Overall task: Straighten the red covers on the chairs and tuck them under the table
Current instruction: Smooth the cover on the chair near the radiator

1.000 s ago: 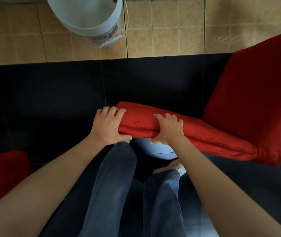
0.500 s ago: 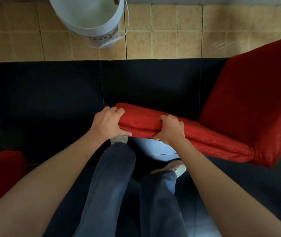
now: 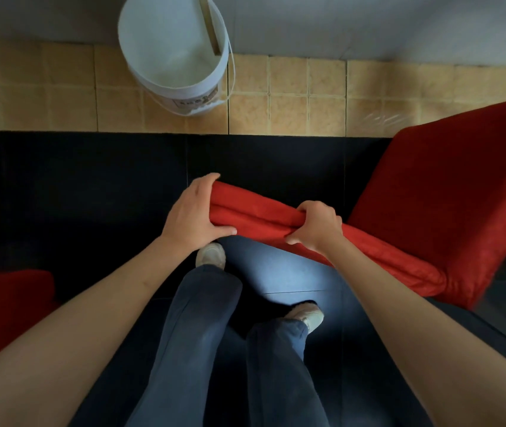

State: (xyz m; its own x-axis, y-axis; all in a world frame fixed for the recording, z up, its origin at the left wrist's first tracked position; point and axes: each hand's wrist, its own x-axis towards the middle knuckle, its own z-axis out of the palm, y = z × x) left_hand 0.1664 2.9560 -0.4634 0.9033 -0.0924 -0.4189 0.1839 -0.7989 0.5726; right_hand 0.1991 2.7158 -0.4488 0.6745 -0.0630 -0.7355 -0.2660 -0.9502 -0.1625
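Since a second ago both hands have shifted their hold on the chair back: the left hand has slid to the very corner, and the right hand has bunched the cloth tighter into a fist, while the view has tipped up to show more of the wall. At this moment the left hand wraps the end of the red fabric cover on the top edge of the chair back, fingers over the far side and thumb along the near side. The right hand grips a gathered fold of the same cover further along, fingers curled round it. The covered chair stands to the person's right front, its red padded seat spreading toward the right edge of the view. A second red-covered chair shows at the lower left. Below the hands are dark blue trousers and pale shoes on the black tiled floor. A white plastic bucket stands on beige tiles by the wall.
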